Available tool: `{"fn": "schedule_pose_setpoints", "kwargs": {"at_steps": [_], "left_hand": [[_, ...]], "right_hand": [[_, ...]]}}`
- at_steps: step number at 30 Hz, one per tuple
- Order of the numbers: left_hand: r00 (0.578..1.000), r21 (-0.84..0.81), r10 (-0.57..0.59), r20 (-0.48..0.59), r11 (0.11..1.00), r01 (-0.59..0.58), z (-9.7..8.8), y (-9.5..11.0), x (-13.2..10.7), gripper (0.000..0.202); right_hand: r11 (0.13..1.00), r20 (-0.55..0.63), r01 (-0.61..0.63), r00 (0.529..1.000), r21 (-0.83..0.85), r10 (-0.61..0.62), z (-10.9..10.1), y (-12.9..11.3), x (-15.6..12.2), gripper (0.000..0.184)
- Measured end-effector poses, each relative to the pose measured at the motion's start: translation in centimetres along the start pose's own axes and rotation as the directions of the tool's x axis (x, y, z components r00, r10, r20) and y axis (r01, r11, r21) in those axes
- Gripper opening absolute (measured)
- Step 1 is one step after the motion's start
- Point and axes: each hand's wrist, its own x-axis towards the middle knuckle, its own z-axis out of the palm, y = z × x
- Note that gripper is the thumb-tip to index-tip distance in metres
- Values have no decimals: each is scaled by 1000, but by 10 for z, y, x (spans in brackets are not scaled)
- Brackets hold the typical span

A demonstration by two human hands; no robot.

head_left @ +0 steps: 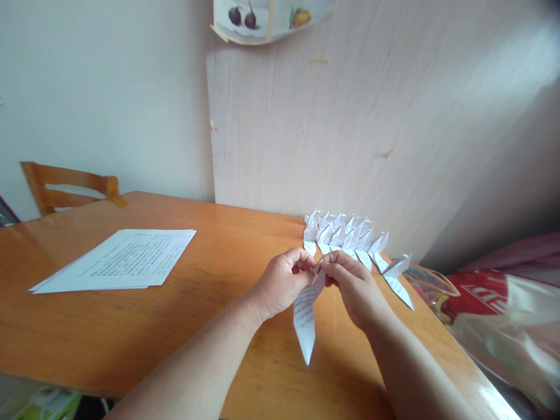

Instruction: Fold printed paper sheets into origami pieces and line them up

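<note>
While the left hand point(280, 281) and right hand point(355, 286) pinch a folded, pointed white printed-paper piece point(305, 316) above the orange-brown wooden table point(236, 251), uneven tugging could tear it.

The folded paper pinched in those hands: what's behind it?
The wooden table shows around the folded paper; farther back are several folded pieces. Whatever lies directly behind the paper is covered, and the fingers hide part of its top end.

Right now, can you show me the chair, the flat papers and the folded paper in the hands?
Chair point(72, 177), head view: top bar of its back.
Flat papers point(131, 256), head view: printed top sheet.
Folded paper point(305, 318), head view: its hanging lower part.
</note>
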Motion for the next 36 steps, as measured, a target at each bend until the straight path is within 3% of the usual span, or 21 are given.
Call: {"fn": "schedule_pose_setpoints", "kwargs": {"at_steps": [3, 21, 36], "left_hand": [[1000, -44, -8, 3, 999, 8, 1, 2, 0, 12], [1000, 56, -7, -22, 998, 8, 1, 1, 1, 12], [993, 180, 118, -25, 977, -111, 2, -1, 0, 12]], "right_hand": [[1000, -2, -16, 1000, 21, 16, 0, 0, -1, 12], [985, 42, -78, 996, 156, 73, 1, 5, 0, 14], [985, 5, -81, 997, 151, 81, 5, 2, 0, 17]]}}
